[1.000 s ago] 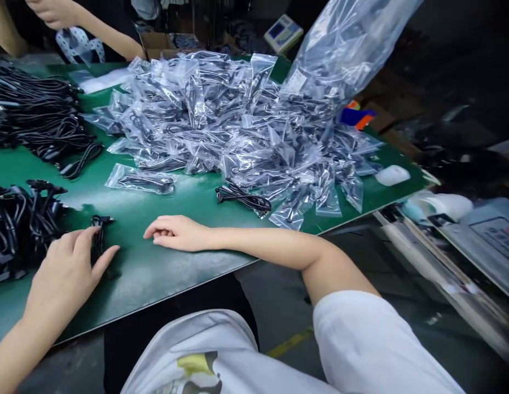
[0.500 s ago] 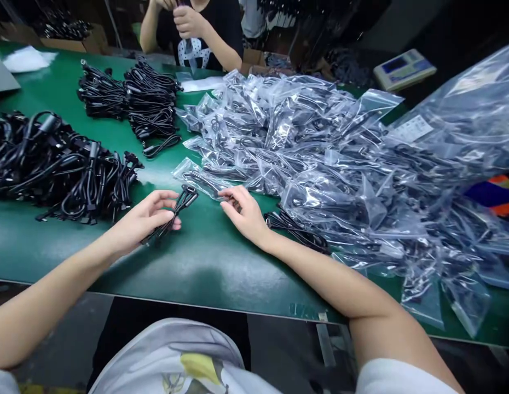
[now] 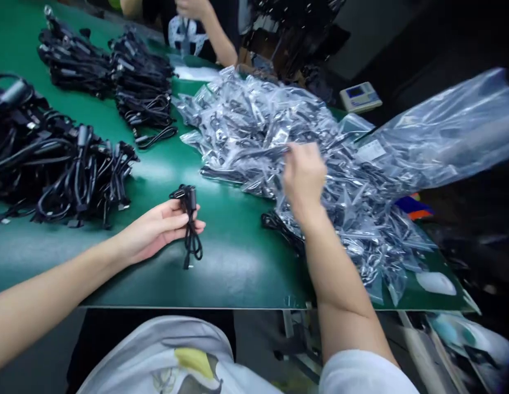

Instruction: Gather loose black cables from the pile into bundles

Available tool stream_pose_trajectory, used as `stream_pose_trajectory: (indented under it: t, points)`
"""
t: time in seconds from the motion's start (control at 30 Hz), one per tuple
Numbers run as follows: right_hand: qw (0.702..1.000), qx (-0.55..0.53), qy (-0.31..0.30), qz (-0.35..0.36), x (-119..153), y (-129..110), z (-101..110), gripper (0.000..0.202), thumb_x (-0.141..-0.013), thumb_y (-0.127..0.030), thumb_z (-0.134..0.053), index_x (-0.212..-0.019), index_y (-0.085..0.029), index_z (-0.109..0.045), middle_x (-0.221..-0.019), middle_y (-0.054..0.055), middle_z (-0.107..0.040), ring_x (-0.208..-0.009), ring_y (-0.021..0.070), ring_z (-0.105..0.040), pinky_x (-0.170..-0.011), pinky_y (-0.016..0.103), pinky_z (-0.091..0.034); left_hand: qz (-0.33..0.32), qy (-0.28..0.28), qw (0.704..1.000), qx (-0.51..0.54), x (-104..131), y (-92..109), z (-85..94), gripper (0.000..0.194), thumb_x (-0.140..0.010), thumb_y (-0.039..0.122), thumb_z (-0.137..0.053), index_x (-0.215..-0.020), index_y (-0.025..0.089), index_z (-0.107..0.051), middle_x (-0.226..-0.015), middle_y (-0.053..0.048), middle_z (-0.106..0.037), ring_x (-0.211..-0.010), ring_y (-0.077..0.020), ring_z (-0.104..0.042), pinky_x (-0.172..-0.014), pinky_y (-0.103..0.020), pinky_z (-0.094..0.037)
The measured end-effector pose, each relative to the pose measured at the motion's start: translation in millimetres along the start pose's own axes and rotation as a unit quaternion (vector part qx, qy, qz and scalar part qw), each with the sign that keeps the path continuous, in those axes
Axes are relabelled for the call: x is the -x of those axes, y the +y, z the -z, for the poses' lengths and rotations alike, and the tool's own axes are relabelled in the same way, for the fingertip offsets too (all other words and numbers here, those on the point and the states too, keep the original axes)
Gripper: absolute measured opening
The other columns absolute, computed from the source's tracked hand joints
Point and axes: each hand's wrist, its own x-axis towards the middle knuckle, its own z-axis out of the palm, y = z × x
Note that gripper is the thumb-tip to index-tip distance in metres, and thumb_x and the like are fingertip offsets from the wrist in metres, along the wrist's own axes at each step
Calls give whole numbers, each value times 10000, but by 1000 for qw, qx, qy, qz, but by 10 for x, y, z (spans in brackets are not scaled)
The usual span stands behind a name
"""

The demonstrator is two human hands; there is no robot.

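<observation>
My left hand [image 3: 166,227] grips a coiled black cable [image 3: 191,221] between thumb and fingers, above the green table. The cable's plug ends point up and its loops hang below my fingers. My right hand [image 3: 306,178], slightly blurred, is over the pile of clear plastic bags [image 3: 242,115] with black cables inside. Its fingers are closed on the end of a bagged cable [image 3: 260,156] that stretches out to the left over the pile. Under my right wrist a loose black cable [image 3: 279,224] lies at the pile's near edge, partly hidden.
Unbagged black cables are heaped at the left [image 3: 61,158], with bundled cables [image 3: 142,82] farther back. Across the table [image 3: 230,262] another person's hand [image 3: 192,8] shows. A large plastic bag [image 3: 443,126] and a scale-like device [image 3: 360,97] are at the right.
My right hand has moved right and away from me, carrying the bagged cable from the table onto the pile. My left hand has turned its cable more upright. The view has shifted.
</observation>
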Motion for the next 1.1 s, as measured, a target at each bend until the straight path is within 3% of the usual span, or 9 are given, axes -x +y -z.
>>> stream_pose_trajectory:
  t: [0.13, 0.2, 0.27, 0.33, 0.43, 0.6, 0.73, 0.97, 1.1]
  points:
    - [996, -62, 59, -24, 133, 8, 112, 535, -961, -220, -533, -1445, -9, -447, -1485, 343, -385, -1362, 408, -369, -1106, 592, -255, 12, -36, 999, 25, -8, 5, 6, 276, -761, 234, -815, -1013, 185, -713, -1007, -25, -662, -920, -206, -734, -877, -354, -600]
    - [960, -272, -47, 38, 461, -239, 104, 427, -975, -252, -505, -1363, -77, -526, -1381, 272, -517, -1327, 349, -426, -1116, 571, -280, 9, -47, 999, 11, -27, -13, 22, 280, -768, 253, -806, -1014, 178, -696, -996, -30, -664, -945, -209, -722, -901, -364, -577]
    - [916, -353, -174, 80, 810, -547, 51, 310, -1006, -383, -448, -1160, -197, -643, -1080, 127, -682, -1024, 255, -630, -921, 449, -494, -11, -44, 998, -30, -48, -50, 38, 283, -764, 260, -805, -1005, 176, -682, -987, -28, -670, -952, -185, -697, -927, -347, -545]
    - [808, -472, -343, 80, 1049, -801, -40, 307, -985, -464, -481, -1096, -212, -615, -952, 63, -677, -861, 193, -645, -792, 354, -527, -31, -38, 994, -98, -71, -94, 46, 281, -772, 278, -792, -1004, 177, -670, -960, -22, -676, -930, -166, -667, -916, -324, -525]
    - [668, -587, -458, 6, 1142, -953, -195, 302, -898, -478, -612, -997, -201, -541, -799, -6, -594, -708, 142, -562, -672, 280, -468, -43, -24, 975, -218, -101, -139, 38, 288, -803, 302, -750, -1034, 170, -638, -946, -24, -664, -916, -170, -635, -875, -314, -512]
    - [726, -530, -439, -2, 1074, -907, -311, 238, -945, -364, -458, -758, -217, -448, -656, -49, -469, -603, 119, -450, -580, 256, -327, -131, 64, 937, -317, -139, -82, 34, 516, -819, 279, -720, -1278, 206, -495, -1022, -13, -593, -802, -115, -597, -751, -256, -506]
    - [767, -512, -387, -11, 1112, -916, -307, 241, -949, -334, -470, -744, -225, -404, -628, -67, -387, -581, 113, -369, -571, 258, -269, -178, 101, 903, -379, -154, -14, 52, 365, -822, 274, -731, -1149, 196, -590, -974, -8, -578, -841, -110, -581, -764, -230, -489]
    - [789, -483, -377, 33, 1141, -909, -286, 171, -930, -273, -520, -778, -218, -463, -652, -57, -466, -578, 119, -423, -573, 262, -271, -164, 88, 918, -351, -173, -39, 33, 312, -818, 315, -760, -1030, 203, -560, -910, -5, -604, -825, -119, -580, -749, -227, -493]
    - [799, -478, -360, 61, 1162, -892, -291, 159, -954, -280, -485, -810, -216, -505, -702, -27, -575, -605, 137, -515, -578, 260, -327, -171, 69, 933, -308, -201, -32, 98, 478, -869, 610, -621, -1111, 199, -590, -921, -32, -596, -798, -135, -563, -753, -255, -502]
